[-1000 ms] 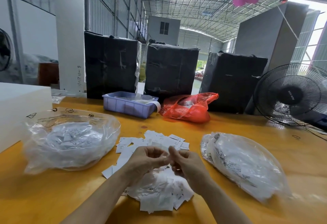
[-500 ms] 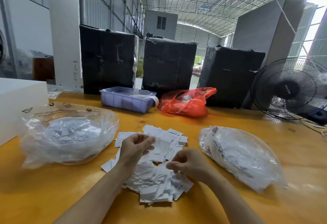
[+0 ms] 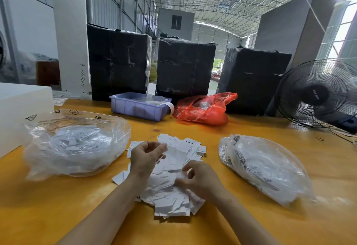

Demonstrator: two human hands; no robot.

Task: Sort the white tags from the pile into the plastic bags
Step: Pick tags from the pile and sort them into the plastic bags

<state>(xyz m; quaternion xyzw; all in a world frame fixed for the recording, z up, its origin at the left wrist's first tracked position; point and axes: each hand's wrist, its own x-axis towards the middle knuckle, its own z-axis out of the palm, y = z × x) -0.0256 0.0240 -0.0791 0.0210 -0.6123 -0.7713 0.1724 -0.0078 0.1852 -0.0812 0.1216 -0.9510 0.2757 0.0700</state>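
Small white paper tags lie heaped in a pile (image 3: 170, 184) mid-table. On it the right hand (image 3: 201, 179) pinches a tag; the left hand (image 3: 144, 157), just beyond, curls empty. Clear tag-filled bags flank the pile: left bag (image 3: 77, 144), right bag (image 3: 264, 165).

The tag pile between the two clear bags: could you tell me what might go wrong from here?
The black fan faces the table, so loose tags in the pile could blow about if it runs. The left bag and right bag look alike, so a tag from the left hand could land in the wrong one.
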